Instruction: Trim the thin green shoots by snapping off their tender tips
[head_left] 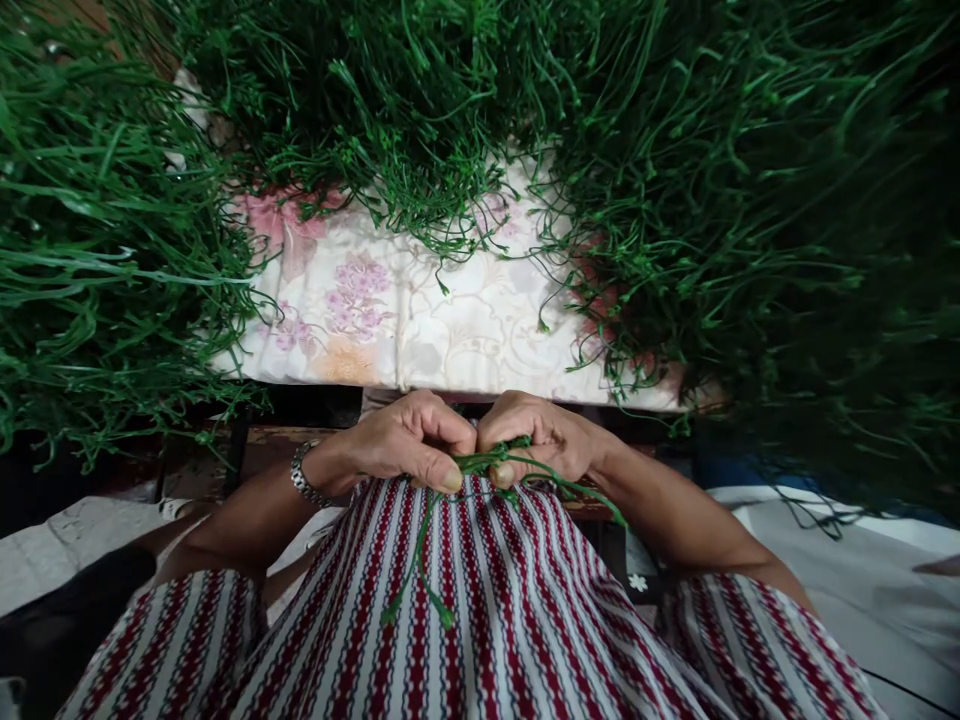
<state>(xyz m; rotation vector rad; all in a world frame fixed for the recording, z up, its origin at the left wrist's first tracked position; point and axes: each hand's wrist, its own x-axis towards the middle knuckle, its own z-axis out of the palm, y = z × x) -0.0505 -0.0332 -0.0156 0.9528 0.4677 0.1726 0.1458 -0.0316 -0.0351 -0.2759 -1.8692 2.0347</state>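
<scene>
My left hand [409,440] and my right hand [544,430] meet above my lap, near the edge of the cloth-covered table. Between them they pinch a small bundle of thin green stems [480,463]. The left thumb and fingers press on one end, while the right fingers curl around the part with small branching tips. Two stems [421,575] hang down over my striped clothing, and another sticks out to the right under my right hand. Whether the stems are plastic or real, I cannot tell.
A floral tablecloth [465,320] covers the table ahead. Large heaps of similar green stems lie on the left [97,260], at the back [420,90] and on the right [720,220]. White sheeting [847,580] spreads at the lower right.
</scene>
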